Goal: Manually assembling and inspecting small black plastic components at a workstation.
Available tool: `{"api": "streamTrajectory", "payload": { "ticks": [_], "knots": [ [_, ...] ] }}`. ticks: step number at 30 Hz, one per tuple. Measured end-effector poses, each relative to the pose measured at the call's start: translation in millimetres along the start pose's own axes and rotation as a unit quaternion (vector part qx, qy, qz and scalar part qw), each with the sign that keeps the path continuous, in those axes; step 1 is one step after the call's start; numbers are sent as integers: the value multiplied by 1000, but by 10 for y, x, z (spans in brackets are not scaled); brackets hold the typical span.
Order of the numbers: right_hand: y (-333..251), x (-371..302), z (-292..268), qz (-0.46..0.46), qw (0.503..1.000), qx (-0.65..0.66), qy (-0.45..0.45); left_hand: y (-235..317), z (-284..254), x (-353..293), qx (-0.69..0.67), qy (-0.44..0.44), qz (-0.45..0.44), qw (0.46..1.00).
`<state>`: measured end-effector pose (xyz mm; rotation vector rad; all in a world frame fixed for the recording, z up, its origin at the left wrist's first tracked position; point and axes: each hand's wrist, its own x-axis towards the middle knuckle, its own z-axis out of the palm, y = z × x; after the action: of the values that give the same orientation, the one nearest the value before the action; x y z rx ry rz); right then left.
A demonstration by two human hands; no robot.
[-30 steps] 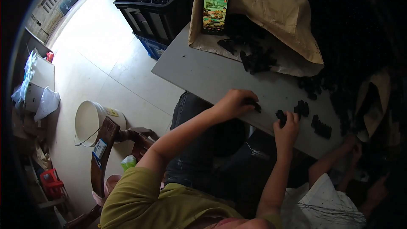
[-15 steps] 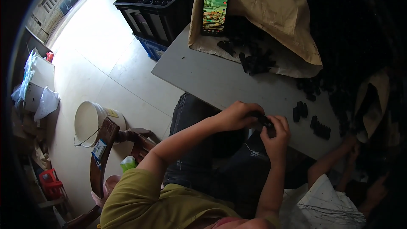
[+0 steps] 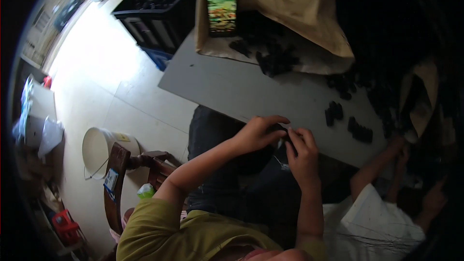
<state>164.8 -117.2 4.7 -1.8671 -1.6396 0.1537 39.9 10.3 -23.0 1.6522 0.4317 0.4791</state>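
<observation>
Above my lap, at the near edge of the grey table [image 3: 227,87], my two hands meet. My left hand [image 3: 260,134] is closed, its bent fingers and thumb around a small black plastic piece [image 3: 282,128]. Thumb and fingers of my right hand [image 3: 303,149] pinch at the same spot from the right. Fingers hide most of the piece, and blur hides its details. On the tabletop beyond my right hand lie short rows of black plastic pieces [image 3: 360,130] and a smaller group [image 3: 333,112].
A brown paper sack [image 3: 309,24] spills black pieces [image 3: 275,60] onto the table, with a lit phone [image 3: 222,12] leaning on it. A black crate [image 3: 154,21] stands behind. At left are a white bucket [image 3: 96,147] and wooden chair [image 3: 115,188]. A co-worker's arm [image 3: 377,166] reaches in at right.
The view has shifted, so the table and sack sit farther left and higher. My hands have turned on the black piece, and less of it shows now.
</observation>
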Motion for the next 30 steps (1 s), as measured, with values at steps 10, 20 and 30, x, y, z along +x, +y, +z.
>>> {"api": "streamTrajectory", "payload": {
  "ticks": [10,20,30],
  "knots": [
    [257,-220,45,212,883,418,-7,156,36,-47,13,-32,80,996],
    [250,-210,97,250,823,509,-32,73,35,-48,-20,-43,33,998],
    [144,-221,213,197,844,498,-28,68,52,-87,31,4,155,987]
  ]
}}
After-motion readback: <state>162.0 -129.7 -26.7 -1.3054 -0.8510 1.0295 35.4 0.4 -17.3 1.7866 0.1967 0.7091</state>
